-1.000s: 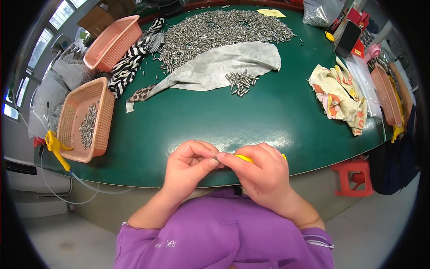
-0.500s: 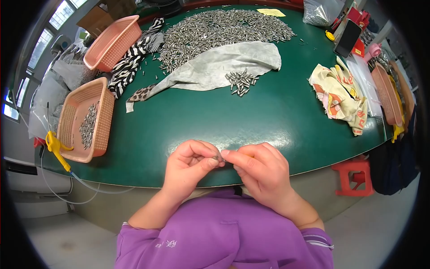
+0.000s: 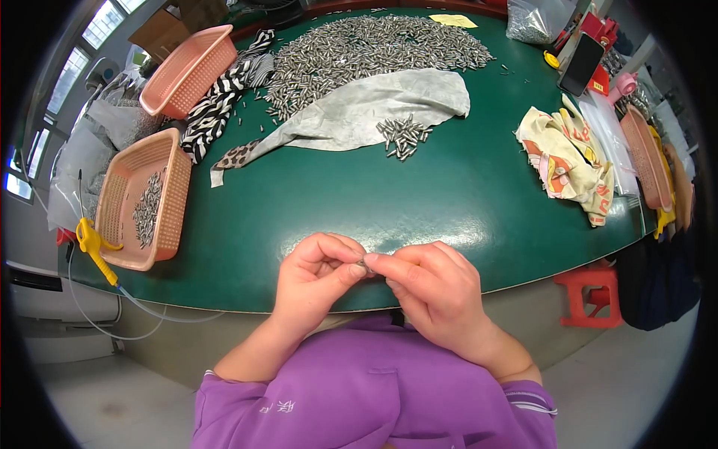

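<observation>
Close to the table's near edge, my left hand [image 3: 315,273] is closed, pinching a small metal part [image 3: 363,263] between thumb and forefinger. My right hand [image 3: 437,284] meets it there, fingers curled, with the forefinger tip pressed against the same part. Most of the part is covered by fingertips, so its full shape is hidden. Farther off, a small heap of silvery metal pins [image 3: 404,138] lies partly on a grey cloth [image 3: 336,116]. Behind the cloth spreads a large pile of similar pins [image 3: 374,45].
At the left, a pink basket [image 3: 183,161] contains metal pins, with another pink basket [image 3: 149,101] behind it. A yellow air gun [image 3: 93,247] with a hose hangs nearby. On the right are a patterned cloth [image 3: 565,165], a phone [image 3: 582,63] and a red stool [image 3: 591,295].
My right hand has shifted slightly left, bringing its forefinger further over the metal part at my left fingertips. My left hand stays almost in place.
</observation>
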### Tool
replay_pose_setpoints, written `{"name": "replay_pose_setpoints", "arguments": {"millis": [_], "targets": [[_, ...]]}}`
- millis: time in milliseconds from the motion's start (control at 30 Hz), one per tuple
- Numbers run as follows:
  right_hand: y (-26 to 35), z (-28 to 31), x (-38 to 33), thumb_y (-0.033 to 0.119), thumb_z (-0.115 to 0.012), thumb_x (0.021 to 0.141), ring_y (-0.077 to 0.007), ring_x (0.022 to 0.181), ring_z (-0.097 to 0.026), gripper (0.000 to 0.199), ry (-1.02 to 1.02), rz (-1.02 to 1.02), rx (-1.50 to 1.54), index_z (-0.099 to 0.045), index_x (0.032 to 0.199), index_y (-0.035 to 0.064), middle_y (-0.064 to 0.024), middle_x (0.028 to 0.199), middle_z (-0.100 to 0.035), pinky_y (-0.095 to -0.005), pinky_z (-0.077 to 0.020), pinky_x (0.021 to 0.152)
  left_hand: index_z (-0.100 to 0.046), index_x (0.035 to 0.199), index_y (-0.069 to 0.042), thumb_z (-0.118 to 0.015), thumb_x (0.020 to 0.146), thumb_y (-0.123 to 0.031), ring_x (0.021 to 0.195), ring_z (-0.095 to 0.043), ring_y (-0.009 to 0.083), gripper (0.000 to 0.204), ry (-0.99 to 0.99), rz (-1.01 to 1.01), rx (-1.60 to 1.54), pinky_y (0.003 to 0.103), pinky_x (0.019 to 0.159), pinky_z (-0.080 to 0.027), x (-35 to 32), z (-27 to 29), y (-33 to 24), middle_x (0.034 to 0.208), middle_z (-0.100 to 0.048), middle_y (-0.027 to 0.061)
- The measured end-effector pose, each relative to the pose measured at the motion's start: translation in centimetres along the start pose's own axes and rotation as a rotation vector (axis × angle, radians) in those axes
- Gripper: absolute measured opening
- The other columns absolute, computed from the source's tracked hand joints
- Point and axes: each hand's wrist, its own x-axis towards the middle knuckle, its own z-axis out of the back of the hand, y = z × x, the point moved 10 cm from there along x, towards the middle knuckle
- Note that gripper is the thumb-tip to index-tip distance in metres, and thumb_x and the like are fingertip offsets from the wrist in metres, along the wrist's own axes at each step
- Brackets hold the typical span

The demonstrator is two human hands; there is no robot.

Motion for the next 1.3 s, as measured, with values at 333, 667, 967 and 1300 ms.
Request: {"name": "replay_pose_setpoints", "arguments": {"millis": [333, 667, 967, 1300], "targets": [[0.5, 0.8, 0.2, 0.013, -0.068, 0.075, -0.0203, 0.080, -0.059, 0.040, -0.075, 0.039, -0.335, -0.070, 0.114, 0.0242, -0.0006, 0.094, -0.059, -0.0334, -0.0462, 0.067, -0.059, 0.101, 0.002, -0.059, 0.094, 0.003, 0.092, -0.065, 0.0171, 0.007, 0.021, 0.058, 0.035, 0.031, 0.086, -0.055, -0.1, -0.6, 0.0, 0.100, -0.064, 0.0098], [0.0, 0.5, 0.6, 0.003, -0.068, 0.077, -0.0208, 0.070, -0.059, 0.042, -0.016, 0.016, 0.025, -0.069, 0.115, 0.0177, -0.0022, 0.086, -0.061, -0.0326, -0.0494, 0.062, -0.059, 0.105, 0.000, -0.058, 0.098, -0.007, 0.093, -0.065, 0.0160, 0.010, 0.037, 0.044, 0.046, 0.030, 0.086, -0.054, -0.1, -0.4, 0.1, 0.104, -0.064, 0.0089], [0.2, 0.3, 0.5, 0.004, -0.069, 0.076, -0.0208, 0.070, -0.060, 0.043, -0.001, 0.023, 0.023, -0.069, 0.117, 0.0174, -0.0026, 0.086, -0.062, -0.0320, -0.0502, 0.062, -0.058, 0.105, 0.000, -0.058, 0.098, -0.007, 0.095, -0.064, 0.0156, 0.010, 0.037, 0.033, 0.046, 0.031, 0.088, -0.055, -0.2, -0.4, 0.2, 0.105, -0.063, 0.0080], [1.4, 0.4, 0.7, 0.010, -0.069, 0.073, -0.0198, 0.075, -0.058, 0.043, -0.013, 0.113, -0.309, -0.071, 0.113, 0.0244, -0.0002, 0.090, -0.060, -0.0330, -0.0473, 0.065, -0.058, 0.105, 0.000, -0.057, 0.098, -0.006, 0.093, -0.063, 0.0146, 0.009, 0.026, 0.051, 0.120, 0.030, 0.086, -0.055, -0.3, -0.5, 0.1, 0.104, -0.063, 0.0078]]}}
